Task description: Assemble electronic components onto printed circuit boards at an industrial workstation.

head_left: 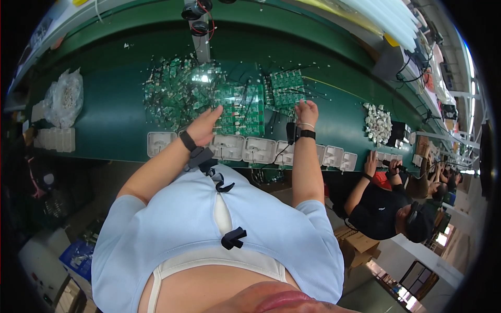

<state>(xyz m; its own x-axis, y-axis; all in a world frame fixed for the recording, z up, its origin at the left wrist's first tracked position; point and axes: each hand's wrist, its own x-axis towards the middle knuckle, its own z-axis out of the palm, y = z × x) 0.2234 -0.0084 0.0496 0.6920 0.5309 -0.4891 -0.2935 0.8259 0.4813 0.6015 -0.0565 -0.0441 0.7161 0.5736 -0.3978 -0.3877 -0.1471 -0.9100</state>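
Observation:
My left hand [205, 125] rests at the left edge of a green circuit board panel [240, 110], fingers stretched out against it. My right hand [307, 112] is closed, fingers curled together at the lower right corner of a stack of green circuit boards [287, 87] with thin black wires. What its fingertips pinch is too small to tell. Left of the panel lies a heap of small green circuit boards [175, 91] with wires. Below my hands, a row of white plastic housings [259, 150] lines the near table edge, some with black wires.
A clear plastic bag of small parts [64, 99] lies at far left beside stacked white housings [55, 140]. To the right is a pile of small white parts [378, 124]. A metal post [201, 44] stands at the back. Another person [386, 206] works farther right along the bench.

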